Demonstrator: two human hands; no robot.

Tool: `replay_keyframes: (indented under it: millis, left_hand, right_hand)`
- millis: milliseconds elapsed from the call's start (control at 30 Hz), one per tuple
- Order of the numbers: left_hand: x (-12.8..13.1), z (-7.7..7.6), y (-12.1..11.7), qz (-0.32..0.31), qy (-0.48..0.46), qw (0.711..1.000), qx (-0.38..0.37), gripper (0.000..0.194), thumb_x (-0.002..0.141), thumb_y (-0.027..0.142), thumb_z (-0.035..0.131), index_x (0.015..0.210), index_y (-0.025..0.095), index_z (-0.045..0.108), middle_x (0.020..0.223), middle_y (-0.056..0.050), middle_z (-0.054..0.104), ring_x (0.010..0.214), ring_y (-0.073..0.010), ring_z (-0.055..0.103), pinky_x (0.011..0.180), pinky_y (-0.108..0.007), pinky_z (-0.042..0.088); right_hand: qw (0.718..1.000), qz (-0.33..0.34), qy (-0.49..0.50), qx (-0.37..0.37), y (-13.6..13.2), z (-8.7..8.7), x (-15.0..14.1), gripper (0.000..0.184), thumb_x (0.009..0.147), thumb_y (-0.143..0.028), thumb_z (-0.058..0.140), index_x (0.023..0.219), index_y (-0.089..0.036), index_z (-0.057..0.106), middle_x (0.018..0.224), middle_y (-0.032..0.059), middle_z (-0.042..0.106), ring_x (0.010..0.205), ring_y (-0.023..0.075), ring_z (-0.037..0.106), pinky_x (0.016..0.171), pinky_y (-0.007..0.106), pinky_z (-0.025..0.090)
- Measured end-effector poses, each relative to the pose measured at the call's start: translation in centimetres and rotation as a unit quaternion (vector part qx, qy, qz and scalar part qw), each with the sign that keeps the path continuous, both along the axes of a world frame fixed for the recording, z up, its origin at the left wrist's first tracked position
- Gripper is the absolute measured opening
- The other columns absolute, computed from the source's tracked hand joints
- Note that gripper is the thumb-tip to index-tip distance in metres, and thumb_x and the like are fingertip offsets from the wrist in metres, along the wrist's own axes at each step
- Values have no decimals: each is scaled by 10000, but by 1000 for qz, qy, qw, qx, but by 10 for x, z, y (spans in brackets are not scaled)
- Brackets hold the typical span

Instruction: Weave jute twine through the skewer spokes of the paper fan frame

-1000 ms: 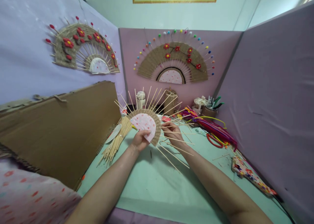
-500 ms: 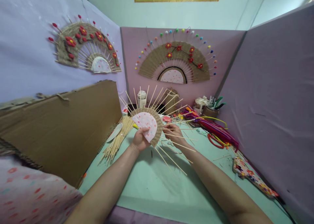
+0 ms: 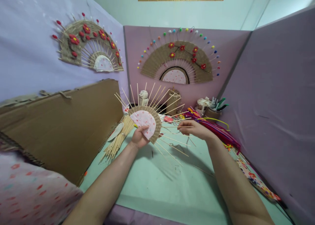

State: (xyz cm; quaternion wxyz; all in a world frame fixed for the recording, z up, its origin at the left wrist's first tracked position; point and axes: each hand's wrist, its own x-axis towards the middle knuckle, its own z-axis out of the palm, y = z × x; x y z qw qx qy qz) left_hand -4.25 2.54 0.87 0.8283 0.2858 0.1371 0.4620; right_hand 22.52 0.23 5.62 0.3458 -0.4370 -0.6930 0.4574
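Observation:
My left hand point(image 3: 139, 138) grips the lower edge of a half-round fan point(image 3: 157, 123), thumb on its front and fingers behind. A pink floral cloth point(image 3: 142, 117) covers the fan's centre, with a woven tan band around it. Thin wooden sticks point(image 3: 157, 95) radiate outward from that band. At the fan's right side, my right hand point(image 3: 195, 129) is closed, its fingertips pinched together near the outer ends of the sticks. A faint thin strand seems to run by those fingertips; what they hold is too small to make out.
A bundle of loose sticks point(image 3: 118, 141) lies left, beside a cardboard sheet point(image 3: 61, 120). Colourful pipe cleaners point(image 3: 221, 129), a pot of tools point(image 3: 213, 113) and a flower-patterned glue gun point(image 3: 258, 184) are at right. Finished fans point(image 3: 152, 62) hang on the partitions.
My right hand has moved right, away from the woven band to the stick ends. My left hand still holds the fan, which sits slightly higher and further left in view.

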Motion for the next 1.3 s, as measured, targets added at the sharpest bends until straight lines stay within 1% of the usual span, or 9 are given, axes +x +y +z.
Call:
replay_keyframes:
  millis: [200, 467, 700, 767, 867, 967, 1100, 1200, 1300]
  left_hand:
    - [-3, 5, 1, 47, 41, 998, 7, 422, 731, 110, 463, 1142, 53, 542, 978, -163, 684, 955, -284, 630, 922, -512, 420]
    - [-10, 7, 6, 74, 26, 997, 3, 450, 718, 75, 461, 1158, 99, 552, 951, -114, 701, 985, -260, 621, 938, -462, 429]
    - [-8, 9, 8, 122, 18, 992, 2, 414, 725, 77, 444, 1118, 100, 571, 901, -102, 710, 996, -245, 617, 935, -430, 439]
    - [-7, 10, 7, 134, 9, 991, 2, 411, 724, 78, 449, 1114, 110, 574, 898, -95, 710, 998, -242, 616, 939, -425, 436]
    - [-8, 10, 7, 123, -1, 992, 11, 418, 731, 93, 455, 1134, 111, 563, 937, -102, 703, 1001, -252, 614, 944, -451, 424]
    - [-10, 10, 6, 102, -7, 995, 19, 437, 740, 115, 450, 1167, 102, 542, 977, -117, 692, 999, -271, 612, 940, -498, 413]
    - [-9, 12, 3, 98, -8, 995, 17, 462, 738, 118, 444, 1191, 89, 526, 987, -128, 689, 991, -280, 614, 934, -515, 410]
    - [-7, 13, 1, 83, -13, 996, 18, 456, 741, 131, 438, 1184, 73, 530, 1002, -142, 682, 992, -285, 613, 934, -512, 410]
    - [-5, 12, 0, 73, -15, 997, 16, 447, 742, 154, 433, 1165, 54, 537, 1003, -159, 678, 998, -293, 609, 931, -513, 408]
  right_hand:
    - [999, -31, 37, 1, -3, 5, 19, 284, 678, -365, 674, 856, -148, 625, 617, -6, 570, 469, 53, 400, 431, 193, 288]
    - [992, -104, 56, 34, -3, 11, 17, 287, 651, -364, 691, 825, -148, 617, 643, 7, 598, 466, 53, 377, 440, 206, 271]
    - [985, -139, 63, 84, -6, 17, 11, 260, 668, -374, 688, 794, -164, 599, 618, -17, 557, 480, 57, 368, 441, 206, 242]
    - [989, -123, 44, 70, -6, 14, 8, 254, 673, -381, 683, 771, -161, 603, 610, -17, 546, 490, 59, 377, 446, 206, 247]
    - [997, -64, 39, 0, -1, 3, 7, 277, 667, -403, 686, 761, -151, 618, 565, -23, 507, 483, 62, 368, 443, 203, 230]
    - [991, 15, 109, -81, 6, -13, 12, 316, 664, -429, 689, 788, -145, 629, 523, -42, 442, 457, 50, 315, 447, 200, 205]
    - [977, 55, 176, -111, 12, -29, 18, 337, 674, -453, 676, 780, -136, 634, 519, -46, 418, 447, 42, 278, 455, 207, 207]
    - [983, 80, 121, -109, 12, -31, 10, 292, 696, -410, 667, 760, -127, 640, 495, -53, 391, 447, 45, 286, 449, 204, 203]
    - [986, 124, 35, -109, 10, -31, -10, 295, 712, -399, 643, 776, -112, 651, 503, -45, 408, 467, 52, 313, 447, 197, 217]
